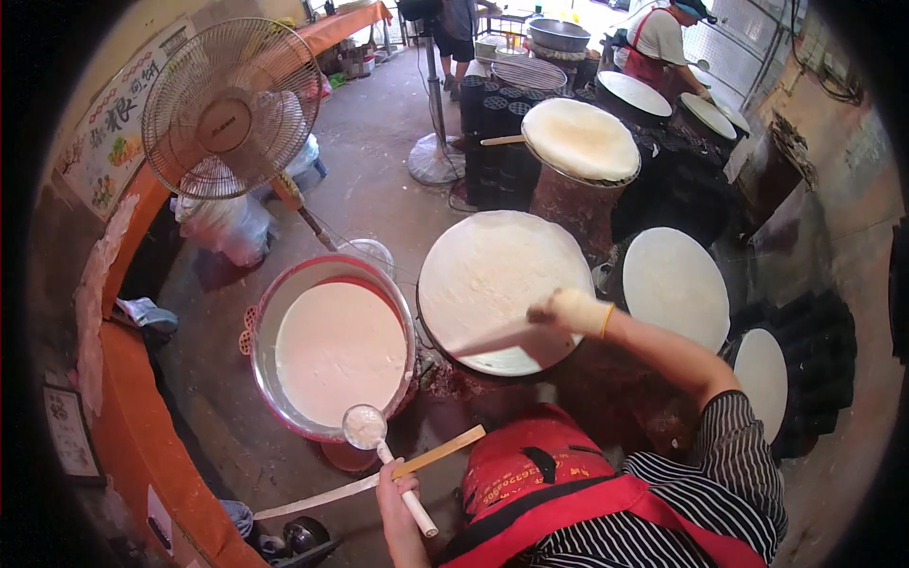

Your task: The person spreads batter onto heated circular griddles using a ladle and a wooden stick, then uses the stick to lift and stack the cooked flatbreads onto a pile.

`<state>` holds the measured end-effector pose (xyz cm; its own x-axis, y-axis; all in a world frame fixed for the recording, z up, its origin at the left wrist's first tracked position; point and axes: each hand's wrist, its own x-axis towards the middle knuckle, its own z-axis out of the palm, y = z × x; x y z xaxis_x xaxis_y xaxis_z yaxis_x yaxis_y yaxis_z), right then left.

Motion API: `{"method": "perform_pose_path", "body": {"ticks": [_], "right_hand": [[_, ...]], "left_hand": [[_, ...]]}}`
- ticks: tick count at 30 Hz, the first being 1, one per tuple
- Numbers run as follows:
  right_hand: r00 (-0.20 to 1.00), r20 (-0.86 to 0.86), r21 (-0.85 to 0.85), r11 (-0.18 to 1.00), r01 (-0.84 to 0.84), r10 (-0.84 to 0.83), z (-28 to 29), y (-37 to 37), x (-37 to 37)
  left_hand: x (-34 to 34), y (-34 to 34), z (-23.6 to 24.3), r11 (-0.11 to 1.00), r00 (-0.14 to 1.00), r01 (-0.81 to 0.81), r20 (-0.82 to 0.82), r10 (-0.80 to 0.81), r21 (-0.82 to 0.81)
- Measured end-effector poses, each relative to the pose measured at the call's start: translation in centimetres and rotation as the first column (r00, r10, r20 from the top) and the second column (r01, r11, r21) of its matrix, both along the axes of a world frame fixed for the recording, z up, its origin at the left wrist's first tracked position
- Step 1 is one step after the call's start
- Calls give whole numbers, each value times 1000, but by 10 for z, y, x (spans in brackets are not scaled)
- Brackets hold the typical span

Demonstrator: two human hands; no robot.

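Observation:
My left hand [393, 488], ungloved, grips a ladle [365, 428] by its pale handle together with a long flat wooden spatula [440, 452]. The ladle's round cup sits by the near rim of a big metal basin [262, 364] holding pale batter [339, 346]. My right hand [579, 310] wears a white glove with a yellow cuff. Closed round a flat scraper [507, 348], blurred by motion, it is over the near right part of a round griddle [502, 265]. A pale batter layer covers most of that griddle; a smoother, whiter patch shows at its near edge.
More round griddles with pale sheets stand at right [675, 289], and a browned flatbread [580, 142] lies beyond. A pedestal fan [227, 123] rises at left. A co-worker in a red apron [653, 47] bends over far griddles. Black coal briquettes [814, 364] are stacked at right.

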<state>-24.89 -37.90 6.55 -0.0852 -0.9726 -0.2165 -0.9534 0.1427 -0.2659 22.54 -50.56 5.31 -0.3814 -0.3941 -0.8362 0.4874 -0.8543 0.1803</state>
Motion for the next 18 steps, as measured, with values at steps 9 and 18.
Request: {"method": "perform_pose_path", "body": {"ticks": [9, 18], "right_hand": [[127, 990, -61, 606, 793, -67, 173, -32, -361], [-220, 956, 218, 31, 975, 194, 10, 8, -504]], "left_hand": [[-77, -13, -2, 997, 989, 34, -146, -24, 65], [-166, 14, 4, 989, 988, -132, 91, 127, 62]]}}
